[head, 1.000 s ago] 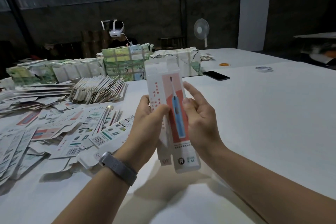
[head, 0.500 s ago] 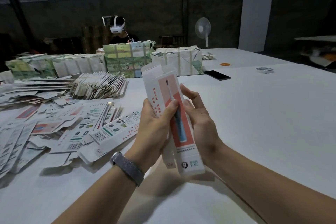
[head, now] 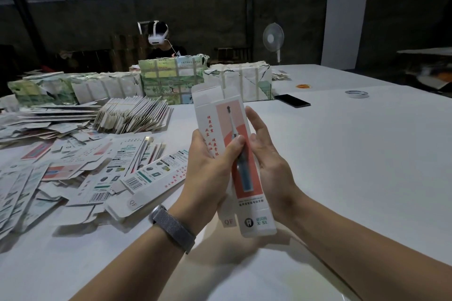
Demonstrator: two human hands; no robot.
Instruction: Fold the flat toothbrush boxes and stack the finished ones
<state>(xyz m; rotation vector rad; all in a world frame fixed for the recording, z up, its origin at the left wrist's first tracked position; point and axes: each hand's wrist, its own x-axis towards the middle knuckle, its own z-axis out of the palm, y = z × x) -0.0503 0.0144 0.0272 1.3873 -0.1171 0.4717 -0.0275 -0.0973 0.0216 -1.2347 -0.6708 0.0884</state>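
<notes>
- my left hand (head: 211, 173) grips the toothbrush box (head: 232, 154): thumb wrapped over the printed front face, the other fingers curled behind its left side
- my right hand (head: 267, 166) lies against the box's right edge, fingers fairly straight and pointing up toward 12 o'clock, palm pressed to the side, not curled round it
- box is held in the air above the white table (head: 354, 166), nearly upright, top tilted a bit toward 11 o'clock; top flaps stand open, bottom end points down at me at 6 o'clock
- front face shows a toothbrush picture on a red-pink panel, red characters down the left side panel
- grey woven watch band (head: 173, 230) on my left wrist
- at 9 o'clock from the hands, a loose heap of flat boxes (head: 80, 173) spread on the table, barcodes visible on some
- at 10 o'clock, a fanned row of flat blanks (head: 132, 117) standing on edge
- at 11 to 12 o'clock, far side, wrapped bundles (head: 171, 80) in a line
- at 1 o'clock, a black phone (head: 292, 100), a tape roll (head: 356, 93) well apart to its right, a small orange thing (head: 303, 86) behind
- a person wearing a white headset (head: 157, 35) sits behind the bundles; a standing fan (head: 273, 38) at 1 o'clock by the wall
</notes>
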